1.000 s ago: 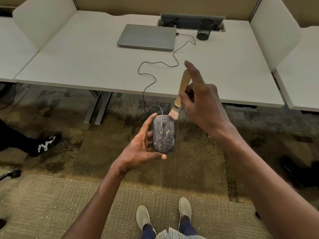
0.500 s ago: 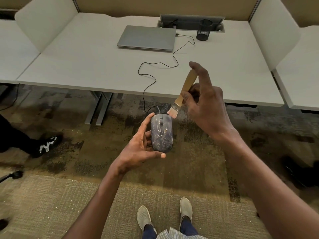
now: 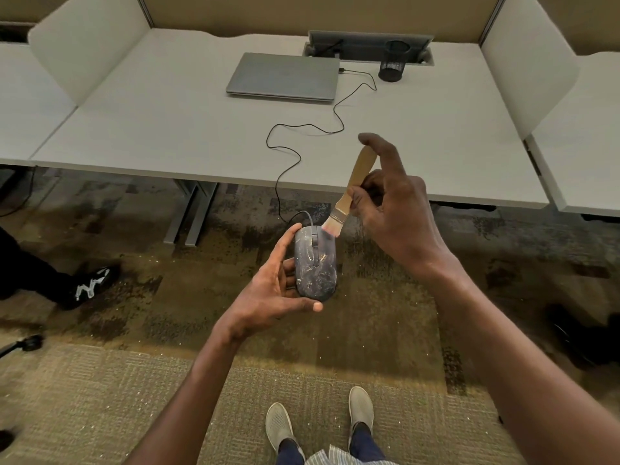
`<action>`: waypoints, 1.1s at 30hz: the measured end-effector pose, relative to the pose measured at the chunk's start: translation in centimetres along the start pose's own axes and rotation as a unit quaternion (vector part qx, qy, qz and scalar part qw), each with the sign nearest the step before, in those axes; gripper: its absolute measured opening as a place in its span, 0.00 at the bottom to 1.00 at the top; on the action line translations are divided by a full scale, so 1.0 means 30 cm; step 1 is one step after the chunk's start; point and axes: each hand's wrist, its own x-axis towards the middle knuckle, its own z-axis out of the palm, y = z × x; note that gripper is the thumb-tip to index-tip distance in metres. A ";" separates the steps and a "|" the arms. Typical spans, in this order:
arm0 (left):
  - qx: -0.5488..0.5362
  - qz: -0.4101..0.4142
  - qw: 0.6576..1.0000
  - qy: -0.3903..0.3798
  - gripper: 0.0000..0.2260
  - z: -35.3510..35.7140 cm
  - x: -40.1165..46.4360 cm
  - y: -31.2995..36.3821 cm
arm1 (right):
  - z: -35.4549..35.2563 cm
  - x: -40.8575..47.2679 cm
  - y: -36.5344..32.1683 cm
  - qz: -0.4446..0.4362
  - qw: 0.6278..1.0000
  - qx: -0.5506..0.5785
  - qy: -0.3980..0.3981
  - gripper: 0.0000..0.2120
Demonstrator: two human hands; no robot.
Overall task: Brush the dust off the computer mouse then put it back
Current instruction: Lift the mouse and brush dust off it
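Right hand (image 3: 399,209) gripping brush (image 3: 349,199), bristles back down at the mouse (image 3: 315,263) front; left hand (image 3: 271,290) holds it, dust remains.

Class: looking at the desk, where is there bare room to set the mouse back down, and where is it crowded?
Free: the desk left of the cable and in front of the laptop; also the right part, between the cable and the right divider. Crowded: the back edge, with laptop, mesh cup and cable tray.

- We see the left hand (image 3: 268,290) cradling the dusty mouse (image 3: 316,263) above the carpet.
- The right hand (image 3: 399,213) holds a brush (image 3: 352,193), bristles touching the mouse's front.
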 end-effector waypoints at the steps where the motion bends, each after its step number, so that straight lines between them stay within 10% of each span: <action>1: 0.001 0.002 1.000 0.001 0.57 0.000 -0.001 -0.001 | -0.003 0.000 0.002 0.002 1.000 0.004 0.007 0.33; 33: -0.018 0.002 1.000 0.007 0.57 -0.008 0.040 0.007 | 0.004 0.015 0.074 0.092 0.994 0.063 0.013 0.34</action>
